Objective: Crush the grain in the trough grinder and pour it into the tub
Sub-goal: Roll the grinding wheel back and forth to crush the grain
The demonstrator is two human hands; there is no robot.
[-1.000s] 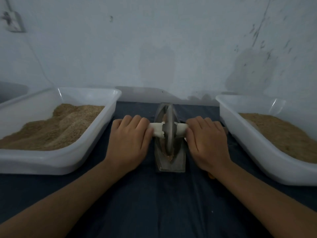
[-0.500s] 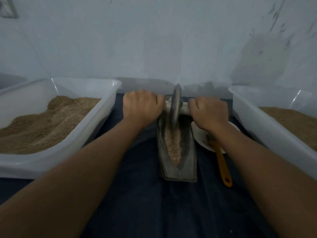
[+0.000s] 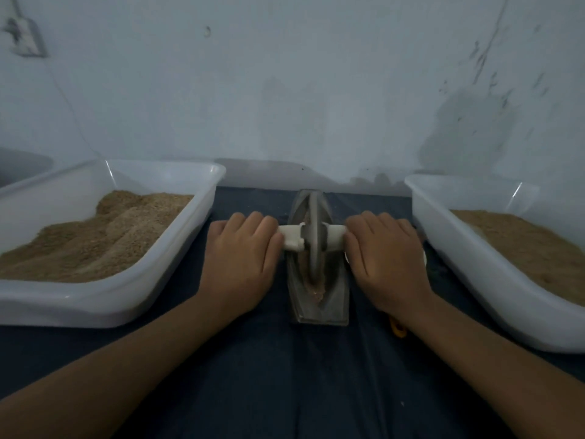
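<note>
- Left hand [image 3: 240,258] fingers curled over the left end of the white cylindrical axle handle [image 3: 291,239]; right hand [image 3: 384,258] wrapped over the right end. Both grasping, palms down.
- Between the hands: grey metal disc wheel [image 3: 314,236] standing upright on edge in the grey boat-shaped metal trough grinder [image 3: 318,299], roughly mid-trough, a bit toward the near half.
- Brownish grain [image 3: 316,288] lies in the trough groove at the near end, just under and in front of the wheel; looks partly broken, fineness too small to tell.
- Trough sits on the dark blue cloth-covered table [image 3: 285,375], flat, not lifted.
- Outside the left hand: white rectangular plastic tub [image 3: 202,223], heaped with tan ground-looking meal [image 3: 95,236].
- Outside the right hand: second white plastic tub [image 3: 449,248] with a flatter layer of tan grain [image 3: 522,239]. Cannot tell from here which tub is source and which is target; left heap looks finer, so likely the receiving one.
- Under the right wrist: tip of an orange handle [image 3: 397,327] pokes out, rest hidden; sliver of a white dish [image 3: 424,256] at the far side of the right hand.
- Progress judgement: crushing step in hand, mid-stage. Grain is loaded and being worked.
- Left to do: finish rolling until batch is fine, let go of the wheel, lift trough, tip contents into tub. Pour not yet begun.
</note>
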